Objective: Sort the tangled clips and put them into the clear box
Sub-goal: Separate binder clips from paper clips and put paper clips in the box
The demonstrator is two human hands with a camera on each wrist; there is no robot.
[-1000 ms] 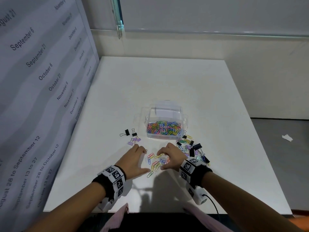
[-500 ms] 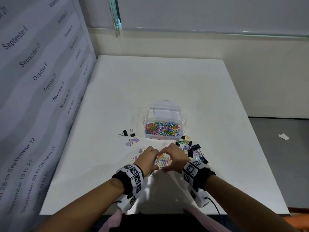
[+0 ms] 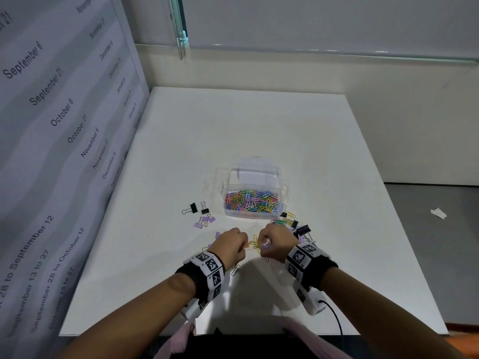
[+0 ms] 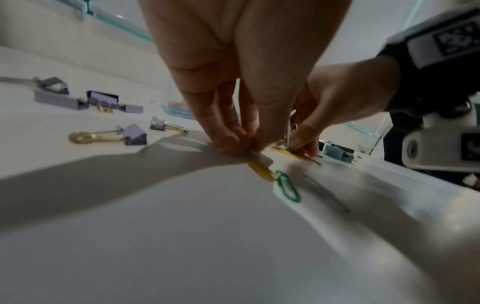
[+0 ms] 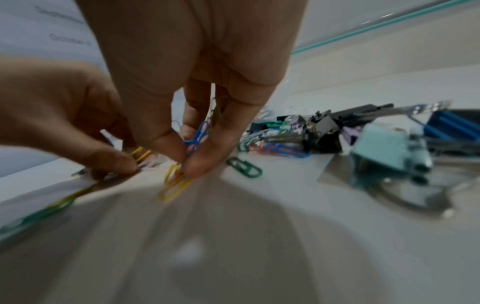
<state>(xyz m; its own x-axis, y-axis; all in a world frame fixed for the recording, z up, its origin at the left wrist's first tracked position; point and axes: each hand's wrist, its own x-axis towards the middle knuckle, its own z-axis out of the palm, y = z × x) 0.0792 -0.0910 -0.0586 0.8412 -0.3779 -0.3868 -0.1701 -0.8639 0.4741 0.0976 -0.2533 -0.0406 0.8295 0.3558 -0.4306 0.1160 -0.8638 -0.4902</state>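
tabletop (image 3: 259,130), head view only: clear box (image 3: 252,177) of paper clips beyond hands. left hand (image 3: 229,246) grip pinches yellow clip (image 4: 261,169); wrist view adds linked green clip (image 4: 287,186). right hand (image 3: 276,243) grip pinches yellow clips (image 5: 174,182).

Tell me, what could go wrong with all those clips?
The left hand and right hand each pinch linked yellow paper clips; pulling hard might bend them. A freed clip could spring off the white table. Black binder clips lie close and might get swept into the clear plastic box.
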